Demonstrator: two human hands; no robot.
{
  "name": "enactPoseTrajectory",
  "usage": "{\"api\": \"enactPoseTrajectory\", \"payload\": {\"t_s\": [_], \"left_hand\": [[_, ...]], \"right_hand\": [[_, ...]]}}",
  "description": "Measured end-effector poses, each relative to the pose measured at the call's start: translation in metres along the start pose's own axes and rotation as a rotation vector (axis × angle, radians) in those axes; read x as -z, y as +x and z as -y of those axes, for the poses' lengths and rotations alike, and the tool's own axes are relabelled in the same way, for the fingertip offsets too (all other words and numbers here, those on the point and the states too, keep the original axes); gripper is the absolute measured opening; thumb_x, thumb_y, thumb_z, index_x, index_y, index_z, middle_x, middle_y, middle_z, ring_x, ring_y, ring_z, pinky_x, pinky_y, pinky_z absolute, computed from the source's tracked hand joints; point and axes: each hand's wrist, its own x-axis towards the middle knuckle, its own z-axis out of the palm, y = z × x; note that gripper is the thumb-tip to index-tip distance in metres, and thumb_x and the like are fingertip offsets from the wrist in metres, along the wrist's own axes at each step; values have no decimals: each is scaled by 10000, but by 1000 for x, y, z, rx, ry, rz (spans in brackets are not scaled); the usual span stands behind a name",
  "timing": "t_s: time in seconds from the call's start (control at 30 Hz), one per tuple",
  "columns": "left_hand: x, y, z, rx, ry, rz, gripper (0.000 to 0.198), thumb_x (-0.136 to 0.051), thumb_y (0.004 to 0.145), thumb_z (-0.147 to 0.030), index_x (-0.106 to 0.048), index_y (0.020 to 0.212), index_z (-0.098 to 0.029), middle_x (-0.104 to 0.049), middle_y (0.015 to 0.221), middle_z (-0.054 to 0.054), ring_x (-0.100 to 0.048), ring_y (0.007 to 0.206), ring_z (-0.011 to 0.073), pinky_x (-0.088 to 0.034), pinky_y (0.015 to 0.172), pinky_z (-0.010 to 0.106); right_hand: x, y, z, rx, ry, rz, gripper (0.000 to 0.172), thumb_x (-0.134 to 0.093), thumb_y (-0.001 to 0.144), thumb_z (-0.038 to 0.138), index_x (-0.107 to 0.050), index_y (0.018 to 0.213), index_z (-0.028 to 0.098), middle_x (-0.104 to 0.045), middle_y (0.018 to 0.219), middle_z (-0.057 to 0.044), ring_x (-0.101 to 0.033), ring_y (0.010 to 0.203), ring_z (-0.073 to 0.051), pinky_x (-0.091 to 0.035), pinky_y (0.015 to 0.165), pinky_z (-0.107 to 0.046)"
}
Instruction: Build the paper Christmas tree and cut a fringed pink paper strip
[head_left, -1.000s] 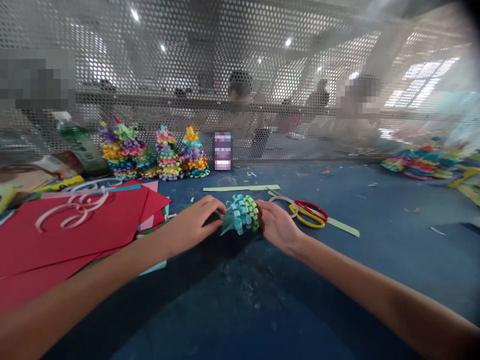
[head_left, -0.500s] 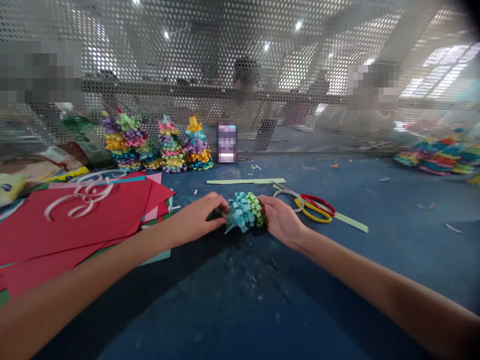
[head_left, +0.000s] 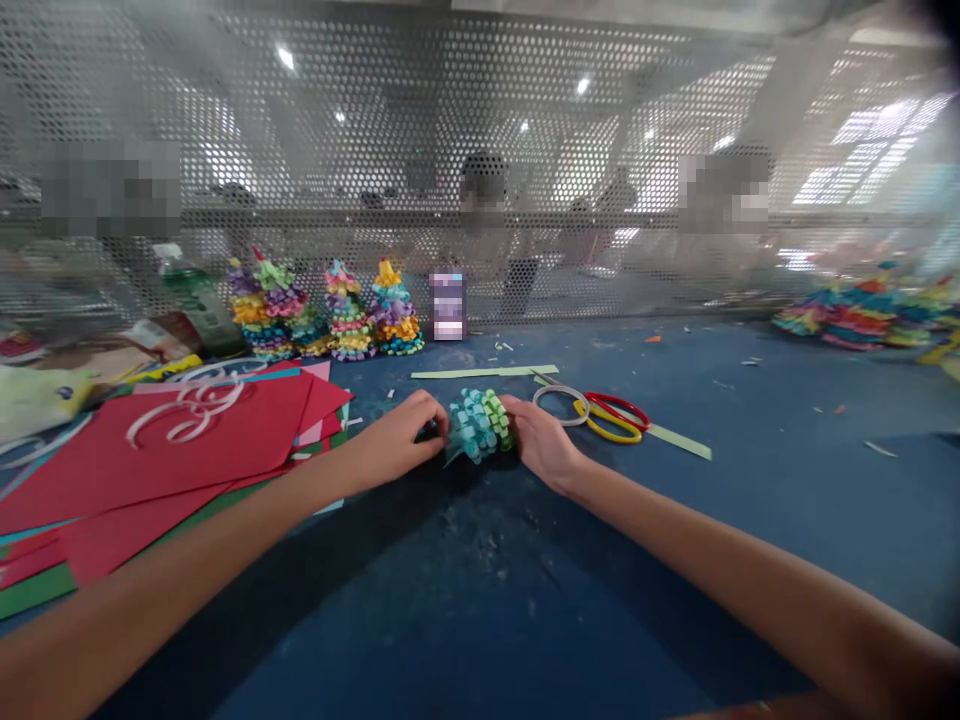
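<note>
A small paper tree [head_left: 478,425] of curled loops lies on its side between my hands, light blue on the left and pale green on the right. My left hand [head_left: 409,435] is closed in a pinch at its pointed blue end. At the green end, my right hand [head_left: 544,440] grips the tree, its fingertips partly hidden behind the loops. Just beyond my right hand lie scissors with red and yellow handles [head_left: 616,415] and a grey ring [head_left: 562,404]. A pale green paper strip [head_left: 480,372] is stretched out behind the tree.
Red paper sheets [head_left: 225,440] are stacked at left, with white curled strips [head_left: 184,415] on top. Several finished paper trees [head_left: 390,310], a green bottle [head_left: 199,305] and a phone [head_left: 448,308] stand before a perforated metal screen [head_left: 360,150]. More paper trees [head_left: 870,310] are at far right.
The camera view has shifted slightly, so the table things sit a little differently in the picture. Both hands stay at the paper tree, which has turned slightly.
</note>
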Motion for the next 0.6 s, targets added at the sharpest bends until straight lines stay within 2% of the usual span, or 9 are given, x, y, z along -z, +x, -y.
{"api": "enactPoseTrajectory", "payload": {"t_s": [0.13,0.37,0.6], "left_hand": [[-9,-5,-4,-42,59,-74,29,-513,908,-241,-522,920,-217,-529,1006,33,-558,938,187,-478,871,338],[-26,-15,-3,-127,224,-205,124,-471,917,-200,-484,1040,-206,-559,1092,87,-547,1047,243,-453,927,408],[-29,-14,-8,-138,370,-239,108,-479,891,-196,-480,999,-202,-586,1053,98,-574,1006,254,-481,868,401]], "right_hand": [[-1,-2,0,24,9,-8,180,-633,682,407,-593,731,239,-625,676,20,-573,794,-215,-409,745,-329],[1,-2,-4,57,-27,-29,200,-644,687,419,-563,698,236,-549,631,38,-495,679,-180,-378,678,-309],[2,-5,-7,99,-95,-38,206,-647,724,412,-537,715,237,-511,675,41,-447,684,-168,-345,645,-293]]}}
